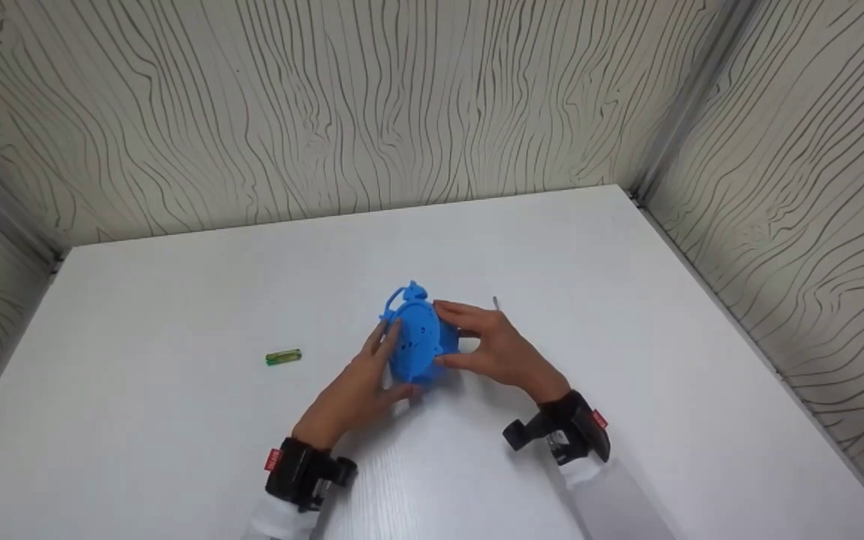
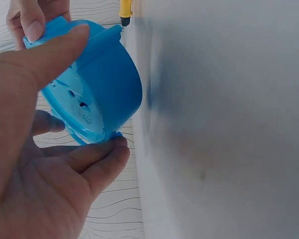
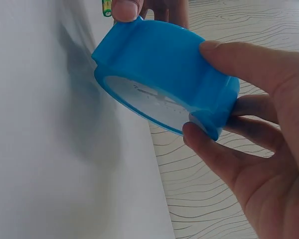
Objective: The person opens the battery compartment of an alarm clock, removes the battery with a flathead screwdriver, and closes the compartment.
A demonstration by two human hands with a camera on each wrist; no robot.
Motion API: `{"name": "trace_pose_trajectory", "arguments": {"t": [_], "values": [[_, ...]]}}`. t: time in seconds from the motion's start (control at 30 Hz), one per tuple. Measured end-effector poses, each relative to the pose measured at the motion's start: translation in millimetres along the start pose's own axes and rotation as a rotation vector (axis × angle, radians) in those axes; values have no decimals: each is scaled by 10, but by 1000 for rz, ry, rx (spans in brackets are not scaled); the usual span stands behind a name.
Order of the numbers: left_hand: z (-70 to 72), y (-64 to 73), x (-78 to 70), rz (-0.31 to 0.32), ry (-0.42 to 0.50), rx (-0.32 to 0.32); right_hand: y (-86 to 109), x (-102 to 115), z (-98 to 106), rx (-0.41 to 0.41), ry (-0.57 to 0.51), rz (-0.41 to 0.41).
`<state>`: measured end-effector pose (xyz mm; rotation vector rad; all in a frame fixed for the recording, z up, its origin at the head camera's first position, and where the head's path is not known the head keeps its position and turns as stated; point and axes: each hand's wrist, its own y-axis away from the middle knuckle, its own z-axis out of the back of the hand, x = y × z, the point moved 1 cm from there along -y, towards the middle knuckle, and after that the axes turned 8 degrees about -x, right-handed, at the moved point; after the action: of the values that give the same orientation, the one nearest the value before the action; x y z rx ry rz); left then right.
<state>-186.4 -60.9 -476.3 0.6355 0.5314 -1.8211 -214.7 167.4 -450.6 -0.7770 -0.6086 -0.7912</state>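
A blue alarm clock (image 1: 418, 346) with a handle loop and small bells on top is held tilted between both hands, its back toward the head camera. My left hand (image 1: 353, 390) grips one side, thumb near the base and fingers along the top edge. On the other side my right hand (image 1: 511, 351) pinches the casing between thumb and fingers. Small holes and knobs show on the clock's back (image 2: 72, 97) in the left wrist view. Its white dial (image 3: 149, 99) faces the table in the right wrist view.
Green batteries (image 1: 283, 356) lie on the white table (image 1: 177, 420), left of the clock. A thin grey shaft (image 1: 496, 303) shows just beyond the right hand. In the left wrist view a yellow handle (image 2: 125, 9) with a dark end appears. Wood-grain patterned panels (image 1: 372, 112) enclose the table.
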Motion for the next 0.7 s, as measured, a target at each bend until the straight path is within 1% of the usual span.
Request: {"name": "trace_pose_trajectory", "arguments": {"t": [0.17,0.3,0.37,0.43,0.6,0.7], "values": [[-6,-3,2,-2,20,-8,-15,45,-2,-7,75,93],[-6,8,8,-10,4,-29,-31,84,-8,-6,73,141],[-4,9,14,-9,-14,-43,-34,97,-12,-1,73,151],[-2,7,21,6,-22,-50,-36,106,-18,4,73,156],[12,-6,29,37,-15,-59,-34,118,-30,17,76,150],[26,-7,25,11,-27,-76,-33,127,-40,26,68,137]]}}
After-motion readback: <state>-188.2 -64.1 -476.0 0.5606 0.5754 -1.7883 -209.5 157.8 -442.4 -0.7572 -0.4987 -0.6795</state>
